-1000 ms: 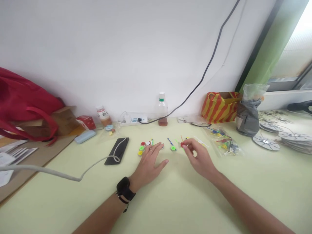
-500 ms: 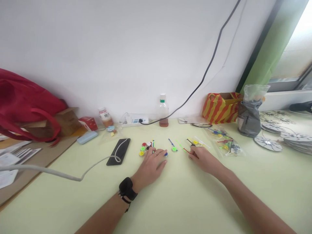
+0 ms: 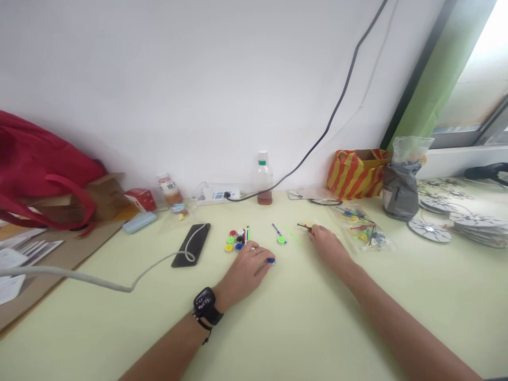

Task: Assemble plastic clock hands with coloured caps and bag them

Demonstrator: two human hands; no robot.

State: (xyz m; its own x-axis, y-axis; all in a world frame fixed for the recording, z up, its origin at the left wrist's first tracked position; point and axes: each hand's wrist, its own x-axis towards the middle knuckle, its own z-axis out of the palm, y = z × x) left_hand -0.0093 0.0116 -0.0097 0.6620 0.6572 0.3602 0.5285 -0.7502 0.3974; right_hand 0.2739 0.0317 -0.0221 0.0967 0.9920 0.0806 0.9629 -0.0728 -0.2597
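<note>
My left hand (image 3: 251, 269) rests low over the table with its fingers on a small blue disc (image 3: 271, 260), which looks tilted between thumb and fingertips. Beyond those fingers sits a cluster of small round discs, among them a yellow disc (image 3: 229, 247) and a red disc (image 3: 232, 233), beside thin coloured sticks (image 3: 248, 233). My right hand (image 3: 327, 244) pinches a thin dark red and black stick (image 3: 305, 226). Between the hands lie a green disc (image 3: 281, 241), a blue stick (image 3: 277, 229) touching or close to it, and a bright green stick (image 3: 292, 235).
A black phone (image 3: 191, 246) with a grey cable lies at left. Behind stand a bottle (image 3: 264, 182) and a power strip (image 3: 218, 193). To the right are plastic bags of parts (image 3: 363, 228), a striped bag (image 3: 355, 174), a grey bag (image 3: 400, 193) and stacked round plates (image 3: 478, 230).
My right hand has moved slightly away from me; the red stick that lay at its fingertips is now up by the black one. The blue disc under my left hand has tipped.
</note>
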